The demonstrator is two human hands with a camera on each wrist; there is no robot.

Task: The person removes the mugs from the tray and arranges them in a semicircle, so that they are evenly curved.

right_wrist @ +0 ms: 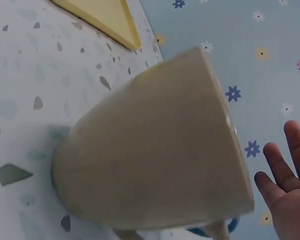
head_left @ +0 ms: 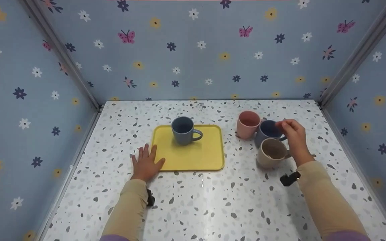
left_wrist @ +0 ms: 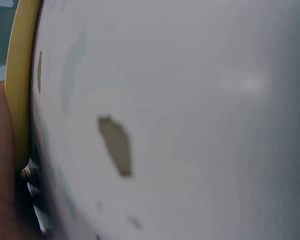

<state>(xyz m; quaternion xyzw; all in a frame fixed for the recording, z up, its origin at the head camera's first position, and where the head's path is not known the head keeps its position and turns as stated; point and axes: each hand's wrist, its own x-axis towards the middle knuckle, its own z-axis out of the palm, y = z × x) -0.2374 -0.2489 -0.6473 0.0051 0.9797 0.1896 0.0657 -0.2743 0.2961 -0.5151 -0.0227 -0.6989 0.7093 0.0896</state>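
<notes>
Left hand (head_left: 145, 166), fingers spread, touches yellow tray (head_left: 193, 160); right hand (head_left: 297, 139), pinch unclear, seemingly reaches right blue mug (head_left: 268, 129), needing secure grip.

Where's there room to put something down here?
The tabletop is bare in front of the yellow tray, between left sleeve and right sleeve. So is the tray's front-right part. Crowded: around the pink mug, blue mug and beige mug by the right hand.
</notes>
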